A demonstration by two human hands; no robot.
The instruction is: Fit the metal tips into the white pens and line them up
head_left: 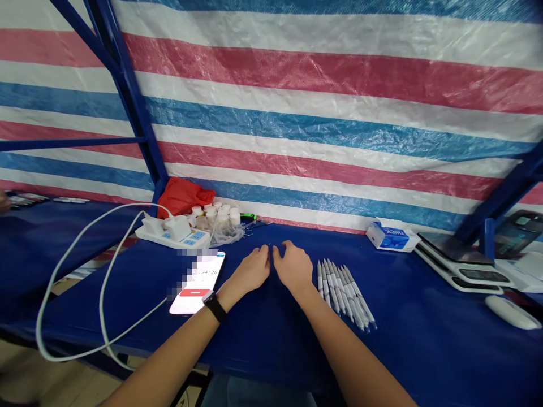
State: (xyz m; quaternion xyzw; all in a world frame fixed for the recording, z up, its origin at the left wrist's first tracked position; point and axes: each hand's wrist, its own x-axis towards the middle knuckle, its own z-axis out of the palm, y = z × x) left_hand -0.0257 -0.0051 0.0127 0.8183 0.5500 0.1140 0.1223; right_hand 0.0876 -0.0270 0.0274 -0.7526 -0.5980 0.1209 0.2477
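Observation:
Both my hands rest low over the blue table, side by side with a narrow gap between them. My left hand (255, 267), with a dark-banded watch (214, 306) on its wrist, has its fingers curled and pressed together. Whatever they hold, if anything, is hidden. On my right hand (293, 264) the thumb and forefinger stand apart, with no object visible between them; its other fingers are mostly hidden. Just right of that hand lies a row of several grey-and-white pens (343, 291) in clear sleeves. A lit phone (199, 285) showing a timer lies left of my left hand.
A white power strip (186, 236) with plugs trails a looping white cable (70, 257). Behind it are a red bag (184, 196) and several small white-capped bottles (220, 216). A blue-and-white box (392, 236), scales (462, 271) and a white mouse (512, 312) lie right. Blue metal frame posts (136, 107) stand behind.

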